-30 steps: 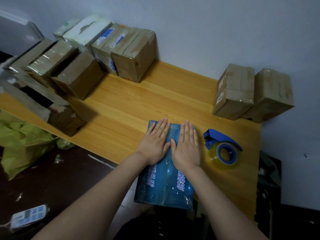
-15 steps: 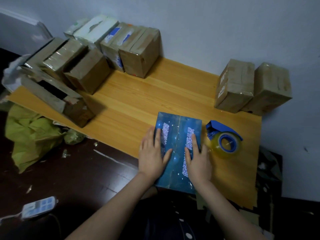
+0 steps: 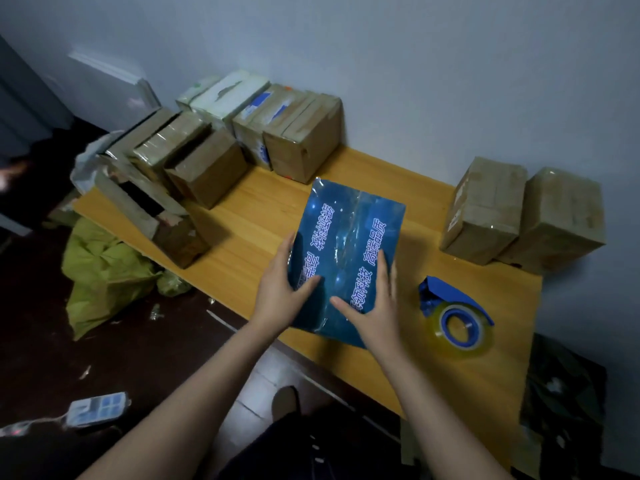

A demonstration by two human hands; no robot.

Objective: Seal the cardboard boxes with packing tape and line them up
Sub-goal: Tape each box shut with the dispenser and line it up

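The left hand [image 3: 280, 292] and right hand [image 3: 375, 306] each grip 1 side of the blue box [image 3: 349, 237], which is tilted up at the table's near edge. Risk: the glossy wrap looks slippery, so it could slide out, drop, or knock the tape dispenser [image 3: 457, 323]. Wooden table [image 3: 398, 174], pale wall; taped brown boxes [image 3: 301, 140] back-left, 2 right-hand boxes [image 3: 485, 209]; green bag [image 3: 104, 271] on the dark floor.

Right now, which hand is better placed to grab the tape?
Right. The tape lies just right of the right hand, beside the blue box both hands hold. The left hand grips its opposite edge and would probably have to cross it.
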